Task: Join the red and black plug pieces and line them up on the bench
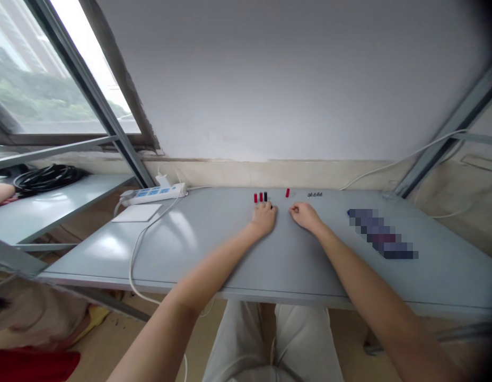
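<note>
The left hand (264, 219) is positioned at the centre of the frame, fingers lowered toward the grey table (286, 260). A small black piece (272, 207) shows at its fingertips; whether the fingers grip it or only touch it cannot be determined. The right hand (305, 216) is located just right of centre, with fingers curled inward (whether anything is enclosed cannot be determined).

Directly beyond the left hand, two red cylinders (261, 197) and a black cylinder (265, 196) stand upright in a short row. A separate red cylinder (288, 192), slightly tilted in the view, is located to the right of that row, beyond the gap between the hands. Further right, near the table's far edge, is a row of small metallic parts (315, 194).

A pixelated item (383, 233) lies at the right of the frame. At centre left, a white power strip (154, 194) is located behind a flat white object (137, 213). A coiled black cable (51, 178) rests on the side table (67, 199) at the left; another person's hand (2, 193) enters at the left edge.
</note>
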Motion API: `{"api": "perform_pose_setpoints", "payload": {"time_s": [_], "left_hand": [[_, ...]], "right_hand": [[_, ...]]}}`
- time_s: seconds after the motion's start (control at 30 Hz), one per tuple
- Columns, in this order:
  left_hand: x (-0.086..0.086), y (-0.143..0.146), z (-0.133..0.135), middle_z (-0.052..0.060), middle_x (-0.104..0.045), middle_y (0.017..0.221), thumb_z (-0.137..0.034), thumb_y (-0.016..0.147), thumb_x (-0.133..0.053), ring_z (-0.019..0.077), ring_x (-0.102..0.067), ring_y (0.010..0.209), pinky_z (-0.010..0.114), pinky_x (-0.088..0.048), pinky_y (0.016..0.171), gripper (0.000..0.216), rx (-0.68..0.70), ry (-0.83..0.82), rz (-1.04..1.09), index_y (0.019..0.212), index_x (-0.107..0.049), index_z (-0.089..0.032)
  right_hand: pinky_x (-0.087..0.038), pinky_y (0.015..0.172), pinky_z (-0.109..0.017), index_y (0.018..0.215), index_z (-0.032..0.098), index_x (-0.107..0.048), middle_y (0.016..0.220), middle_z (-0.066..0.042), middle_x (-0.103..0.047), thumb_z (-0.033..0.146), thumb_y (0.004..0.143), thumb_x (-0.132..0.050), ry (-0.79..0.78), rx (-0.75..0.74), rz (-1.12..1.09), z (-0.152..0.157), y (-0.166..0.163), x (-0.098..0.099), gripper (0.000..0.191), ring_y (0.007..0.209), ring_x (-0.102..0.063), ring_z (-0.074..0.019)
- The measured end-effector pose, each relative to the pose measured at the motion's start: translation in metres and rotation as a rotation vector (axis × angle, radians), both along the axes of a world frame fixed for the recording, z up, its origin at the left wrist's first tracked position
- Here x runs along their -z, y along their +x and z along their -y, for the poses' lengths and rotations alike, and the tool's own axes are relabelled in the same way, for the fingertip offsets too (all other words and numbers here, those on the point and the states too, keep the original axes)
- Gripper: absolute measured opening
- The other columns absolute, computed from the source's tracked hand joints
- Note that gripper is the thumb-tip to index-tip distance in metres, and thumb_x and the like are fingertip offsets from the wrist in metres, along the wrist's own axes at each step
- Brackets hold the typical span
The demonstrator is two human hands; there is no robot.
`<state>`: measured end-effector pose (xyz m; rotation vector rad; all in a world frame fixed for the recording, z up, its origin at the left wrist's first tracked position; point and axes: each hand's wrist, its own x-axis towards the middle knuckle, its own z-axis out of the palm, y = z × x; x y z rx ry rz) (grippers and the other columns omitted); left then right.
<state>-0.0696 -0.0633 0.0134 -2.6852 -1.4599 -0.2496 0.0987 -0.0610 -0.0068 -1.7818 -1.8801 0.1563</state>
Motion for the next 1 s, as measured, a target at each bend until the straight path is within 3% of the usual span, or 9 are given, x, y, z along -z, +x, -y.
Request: {"api": "perform_pose_setpoints", "payload": {"time_s": [0.13, 0.23, 0.37, 0.43, 0.53, 0.63, 0.8, 1.0], "left_hand": [[0.001, 0.003, -0.001, 0.018, -0.053, 0.113, -0.006, 0.084, -0.032, 0.0282, -0.047, 0.109, 0.042, -0.043, 0.085, 0.034, 0.018, 0.013, 0.020, 0.106, -0.057, -0.009], [0.005, 0.000, -0.003, 0.016, -0.055, 0.107, -0.006, 0.080, -0.040, 0.0249, -0.050, 0.105, 0.039, -0.042, 0.086, 0.031, 0.047, 0.003, 0.157, 0.106, -0.056, -0.011], [0.013, -0.004, -0.007, 0.009, -0.059, 0.097, -0.009, 0.079, -0.048, 0.0181, -0.054, 0.091, 0.033, -0.043, 0.085, 0.022, 0.094, -0.033, 0.545, 0.098, -0.058, -0.015], [0.016, -0.004, -0.008, 0.006, -0.061, 0.085, -0.009, 0.078, -0.049, 0.0145, -0.055, 0.079, 0.029, -0.044, 0.078, 0.017, 0.055, -0.101, 0.780, 0.091, -0.058, -0.016], [0.015, -0.005, -0.009, 0.002, -0.058, 0.070, -0.009, 0.077, -0.051, 0.0105, -0.052, 0.063, 0.024, -0.043, 0.065, 0.013, -0.049, -0.247, 1.073, 0.086, -0.058, -0.016], [0.010, -0.008, -0.008, 0.001, -0.058, 0.067, -0.009, 0.076, -0.052, 0.0090, -0.050, 0.058, 0.022, -0.041, 0.059, 0.011, -0.076, -0.362, 1.260, 0.083, -0.058, -0.016], [0.004, -0.010, -0.002, 0.002, -0.060, 0.069, -0.009, 0.076, -0.054, 0.0087, -0.052, 0.058, 0.022, -0.041, 0.057, 0.010, -0.089, -0.450, 1.378, 0.082, -0.058, -0.016], [-0.002, -0.008, 0.006, 0.003, -0.061, 0.069, -0.010, 0.078, -0.053, 0.0089, -0.053, 0.060, 0.021, -0.041, 0.056, 0.009, -0.130, -0.487, 1.408, 0.084, -0.059, -0.014]], "right_hand": [[-0.038, 0.060, -0.025, 0.072, 0.017, -0.065, 0.069, -0.006, -0.065, 0.018, 0.078, -0.051, 0.006, 0.000, 0.016, 0.001, -0.001, -0.001, 0.016, 0.062, -0.055, -0.0154], [-0.038, 0.060, -0.025, 0.073, 0.017, -0.065, 0.070, -0.006, -0.065, 0.018, 0.078, -0.051, -0.007, 0.006, 0.003, 0.002, -0.001, -0.002, 0.015, 0.063, -0.056, -0.0159], [-0.041, 0.066, -0.027, 0.076, 0.017, -0.064, 0.076, -0.008, -0.066, 0.019, 0.078, -0.052, 0.028, -0.001, -0.082, 0.002, -0.003, -0.004, 0.012, 0.070, -0.058, -0.0173], [-0.041, 0.067, -0.027, 0.078, 0.017, -0.062, 0.078, -0.008, -0.066, 0.022, 0.080, -0.051, 0.041, -0.041, -0.180, 0.002, -0.005, -0.005, 0.012, 0.071, -0.058, -0.0166], [-0.041, 0.060, -0.025, 0.078, 0.017, -0.057, 0.072, -0.005, -0.063, 0.035, 0.086, -0.043, -0.020, -0.155, -0.381, 0.003, -0.011, -0.007, 0.024, 0.057, -0.053, -0.0130], [-0.039, 0.053, -0.024, 0.075, 0.018, -0.054, 0.065, -0.002, -0.059, 0.050, 0.087, -0.037, -0.049, -0.256, -0.530, 0.005, -0.017, -0.008, 0.038, 0.047, -0.046, -0.0105], [-0.037, 0.051, -0.024, 0.070, 0.019, -0.051, 0.058, 0.000, -0.054, 0.062, 0.080, -0.040, -0.027, -0.297, -0.556, 0.006, -0.022, -0.006, 0.046, 0.047, -0.044, -0.0104], [-0.037, 0.053, -0.025, 0.070, 0.018, -0.053, 0.057, -0.001, -0.054, 0.059, 0.083, -0.037, 0.005, -0.265, -0.467, 0.008, -0.021, -0.010, 0.045, 0.049, -0.045, -0.0115]]}}
